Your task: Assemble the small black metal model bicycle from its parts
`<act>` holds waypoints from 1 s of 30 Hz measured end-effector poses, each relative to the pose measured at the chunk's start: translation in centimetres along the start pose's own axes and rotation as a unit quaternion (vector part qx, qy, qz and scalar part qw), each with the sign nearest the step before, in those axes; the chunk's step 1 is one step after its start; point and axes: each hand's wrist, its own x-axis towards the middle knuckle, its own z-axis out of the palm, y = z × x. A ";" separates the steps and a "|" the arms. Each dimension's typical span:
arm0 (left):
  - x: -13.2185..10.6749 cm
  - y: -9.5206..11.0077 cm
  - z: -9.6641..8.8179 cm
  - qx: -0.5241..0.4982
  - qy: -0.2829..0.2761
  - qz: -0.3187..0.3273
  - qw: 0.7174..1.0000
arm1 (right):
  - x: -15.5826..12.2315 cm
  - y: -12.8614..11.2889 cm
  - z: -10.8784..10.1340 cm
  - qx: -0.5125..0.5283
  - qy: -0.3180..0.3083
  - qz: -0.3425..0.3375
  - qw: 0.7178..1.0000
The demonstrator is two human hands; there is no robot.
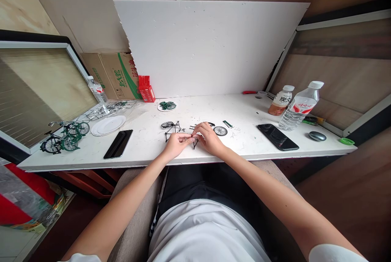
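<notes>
My left hand and my right hand meet over the white table, fingertips pinched together. Between them is a small black model bicycle part, its thin lower end sticking out below the fingers; the rest is hidden. Just left of my left hand lies a black model bicycle frame with a wheel at its far end. A loose spoked wheel rests beyond my right hand, with a short green part next to it. Other thin black pieces lie partly behind my fingers.
Finished-looking model bicycles stand at the left, near white plates and a phone. Green parts fill a small plate. At the right are another phone, a mouse and bottles. A white board stands behind.
</notes>
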 end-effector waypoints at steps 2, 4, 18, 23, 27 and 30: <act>0.0 0.0 0.0 0.001 0.000 0.001 1.000 | 0.0 -0.1 0.0 -0.001 0.002 -0.002 1.000; 0.0 0.0 0.0 0.005 0.004 0.001 1.000 | 0.0 -0.1 -0.1 -0.005 0.003 -0.005 1.000; 0.0 0.0 0.2 0.012 0.010 0.002 1.000 | 0.0 -0.1 -0.1 -0.009 0.002 -0.001 1.000; 0.0 0.1 0.2 0.011 0.015 0.013 1.000 | 0.0 -0.2 -0.1 -0.008 0.005 0.000 1.000; -0.1 0.2 0.2 0.015 0.014 0.015 1.000 | 0.0 -0.2 -0.1 -0.006 0.004 0.000 1.000; -0.2 0.2 0.2 0.021 0.016 0.017 1.000 | 0.0 -0.2 -0.1 -0.004 0.002 0.003 1.000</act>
